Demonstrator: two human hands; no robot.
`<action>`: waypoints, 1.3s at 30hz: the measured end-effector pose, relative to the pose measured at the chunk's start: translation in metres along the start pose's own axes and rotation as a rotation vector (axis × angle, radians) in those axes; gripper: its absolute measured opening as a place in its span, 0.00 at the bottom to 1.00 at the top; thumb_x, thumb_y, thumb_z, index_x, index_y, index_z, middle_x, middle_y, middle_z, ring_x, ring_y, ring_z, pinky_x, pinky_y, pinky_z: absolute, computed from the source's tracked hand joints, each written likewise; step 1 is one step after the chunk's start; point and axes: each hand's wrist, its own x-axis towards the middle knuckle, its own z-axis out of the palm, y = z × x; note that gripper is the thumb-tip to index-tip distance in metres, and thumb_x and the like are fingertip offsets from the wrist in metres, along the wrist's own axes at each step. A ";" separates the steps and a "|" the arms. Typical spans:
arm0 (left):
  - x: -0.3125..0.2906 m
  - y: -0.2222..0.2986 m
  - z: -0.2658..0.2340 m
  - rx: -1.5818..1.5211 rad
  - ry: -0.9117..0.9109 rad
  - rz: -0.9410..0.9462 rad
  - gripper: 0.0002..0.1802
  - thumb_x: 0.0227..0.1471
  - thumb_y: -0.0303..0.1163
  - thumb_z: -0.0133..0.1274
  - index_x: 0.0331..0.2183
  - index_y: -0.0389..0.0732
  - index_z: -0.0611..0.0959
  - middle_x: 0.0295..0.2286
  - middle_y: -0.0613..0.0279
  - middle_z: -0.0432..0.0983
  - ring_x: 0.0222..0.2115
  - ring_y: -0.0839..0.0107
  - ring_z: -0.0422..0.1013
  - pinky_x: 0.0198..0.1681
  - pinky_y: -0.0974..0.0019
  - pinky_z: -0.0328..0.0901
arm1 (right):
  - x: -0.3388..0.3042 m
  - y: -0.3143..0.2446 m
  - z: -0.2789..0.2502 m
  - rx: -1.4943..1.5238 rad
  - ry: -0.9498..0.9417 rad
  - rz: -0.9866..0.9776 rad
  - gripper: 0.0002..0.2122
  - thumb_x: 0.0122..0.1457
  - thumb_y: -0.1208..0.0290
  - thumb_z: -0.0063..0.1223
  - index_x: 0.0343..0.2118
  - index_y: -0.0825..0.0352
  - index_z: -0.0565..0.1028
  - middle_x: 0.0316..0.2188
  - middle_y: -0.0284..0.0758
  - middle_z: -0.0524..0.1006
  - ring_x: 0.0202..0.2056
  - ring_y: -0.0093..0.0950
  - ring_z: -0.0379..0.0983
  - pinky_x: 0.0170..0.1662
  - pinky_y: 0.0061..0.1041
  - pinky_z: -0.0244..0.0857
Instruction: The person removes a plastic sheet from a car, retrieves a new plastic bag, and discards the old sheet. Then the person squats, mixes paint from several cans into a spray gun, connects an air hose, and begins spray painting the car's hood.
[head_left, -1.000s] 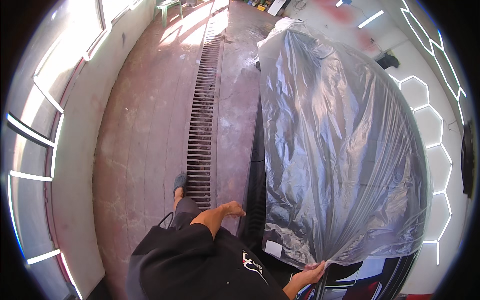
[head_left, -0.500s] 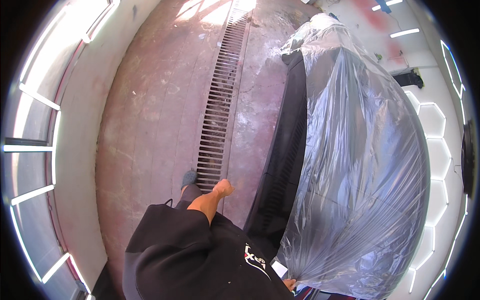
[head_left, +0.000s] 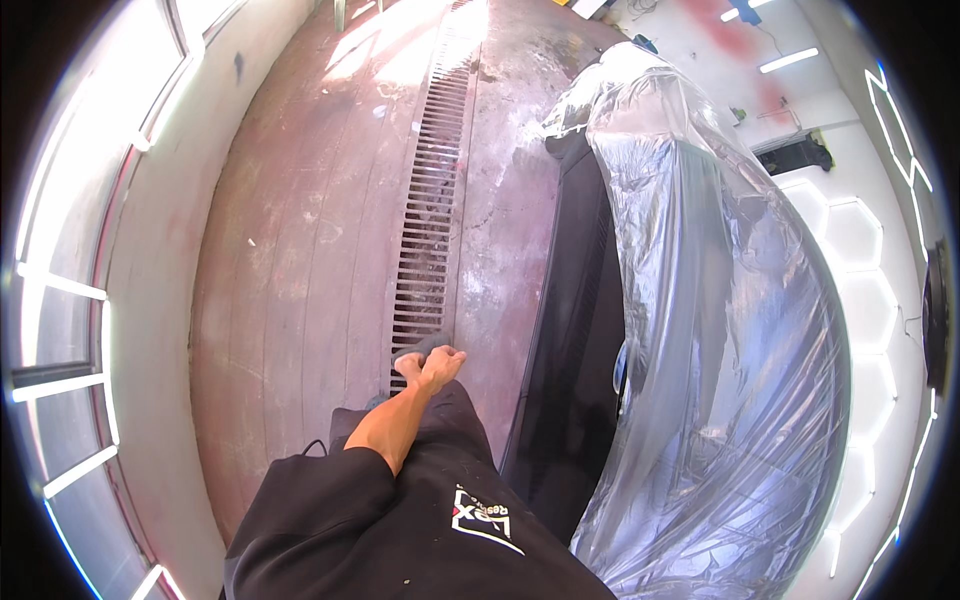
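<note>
A car (head_left: 575, 400) is set to the right of the person, running from the near edge away toward the far wall. A plastic sheet (head_left: 730, 330) is draped over its top and right side, while its left flank is left bare. To the left of the car, a floor grate (head_left: 432, 210) is laid lengthwise in the floor (head_left: 300, 250), parallel to the car. The left hand (head_left: 432, 366) is held out in front of the body, above the near end of the grate. A wall with windows (head_left: 70, 330) is placed at the far left
</note>
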 end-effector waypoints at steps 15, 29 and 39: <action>0.154 0.359 -0.103 -0.510 -0.250 0.135 0.54 0.59 0.77 0.47 0.60 0.33 0.77 0.52 0.52 0.78 0.50 0.61 0.74 0.55 0.51 0.66 | 0.123 -0.324 0.202 0.033 -0.255 -0.199 0.22 0.68 0.53 0.61 0.59 0.61 0.76 0.48 0.32 0.79 0.43 0.27 0.79 0.43 0.31 0.74; 0.293 0.558 -0.023 -0.430 -0.487 0.008 0.43 0.62 0.66 0.55 0.59 0.37 0.79 0.51 0.52 0.78 0.51 0.60 0.73 0.58 0.47 0.64 | 0.090 -0.519 0.404 0.501 -0.490 -0.215 0.40 0.68 0.41 0.58 0.73 0.63 0.59 0.59 0.38 0.74 0.52 0.34 0.75 0.54 0.39 0.69; 0.378 0.576 -0.098 0.261 -0.933 0.091 0.13 0.65 0.41 0.60 0.41 0.42 0.86 0.34 0.64 0.84 0.37 0.71 0.77 0.41 0.60 0.71 | 0.133 -0.558 0.521 0.706 -0.047 -0.065 0.30 0.68 0.44 0.58 0.65 0.58 0.68 0.53 0.34 0.76 0.50 0.34 0.75 0.57 0.44 0.68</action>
